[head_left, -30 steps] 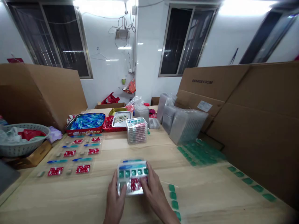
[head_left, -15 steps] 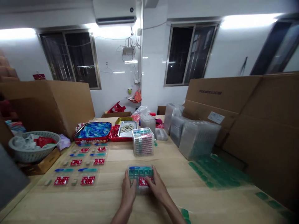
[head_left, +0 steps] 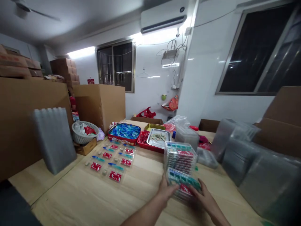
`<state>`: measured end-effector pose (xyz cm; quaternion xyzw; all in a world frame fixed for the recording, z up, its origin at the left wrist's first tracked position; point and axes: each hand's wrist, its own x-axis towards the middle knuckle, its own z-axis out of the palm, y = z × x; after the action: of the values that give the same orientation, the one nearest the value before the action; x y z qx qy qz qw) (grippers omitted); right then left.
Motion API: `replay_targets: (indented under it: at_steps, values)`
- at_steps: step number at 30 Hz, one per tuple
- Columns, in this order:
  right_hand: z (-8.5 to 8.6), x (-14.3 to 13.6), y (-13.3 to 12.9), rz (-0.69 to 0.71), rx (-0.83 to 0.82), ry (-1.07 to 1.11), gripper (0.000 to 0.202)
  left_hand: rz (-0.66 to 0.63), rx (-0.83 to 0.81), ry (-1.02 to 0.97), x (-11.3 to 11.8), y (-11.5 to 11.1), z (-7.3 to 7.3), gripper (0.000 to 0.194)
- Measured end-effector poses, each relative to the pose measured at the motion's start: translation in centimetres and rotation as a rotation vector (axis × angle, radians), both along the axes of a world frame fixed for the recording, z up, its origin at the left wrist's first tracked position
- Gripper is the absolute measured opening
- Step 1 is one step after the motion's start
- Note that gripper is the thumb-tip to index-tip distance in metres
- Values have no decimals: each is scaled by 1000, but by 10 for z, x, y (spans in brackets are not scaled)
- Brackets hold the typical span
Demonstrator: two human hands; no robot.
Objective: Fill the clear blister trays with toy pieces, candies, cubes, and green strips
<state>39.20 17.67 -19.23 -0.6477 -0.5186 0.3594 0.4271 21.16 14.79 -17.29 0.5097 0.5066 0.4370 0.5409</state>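
Between my two hands is a small stack of filled clear plastic cases (head_left: 182, 182), with green pieces and a red packet showing on top. My left hand (head_left: 166, 190) grips its left side, and my right hand (head_left: 204, 194) holds its right side. Right behind it stands a taller stack of similar cases (head_left: 180, 157). To the left, several open clear trays (head_left: 115, 176) lie in rows, each with a blue pen, a red dotted packet and a small pale piece.
Behind the trays are a tin of blue pens (head_left: 124, 131) and a metal tray of small pale pieces (head_left: 158, 137). Stacked clear cases (head_left: 265, 179) stand at right, others (head_left: 55, 141) at far left. A basket (head_left: 81, 138) sits near cardboard.
The view has turned left, bringing the far-left stack of cases into sight. Both hands, with the small stack between them, have moved closer to the taller stack.
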Motion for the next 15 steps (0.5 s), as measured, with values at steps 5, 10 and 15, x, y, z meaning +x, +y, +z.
replay_targets:
  at_steps: [5,10,15]
  values:
    - [-26,22,-26,-75,43,-61,106,117,228,536,-77,-2,17,75]
    - [-50,61,-114,-142,101,-168,78,285,304,893,-183,-20,62,46]
    - [-33,70,-205,-335,70,-195,64,134,252,1171,-263,-15,37,53]
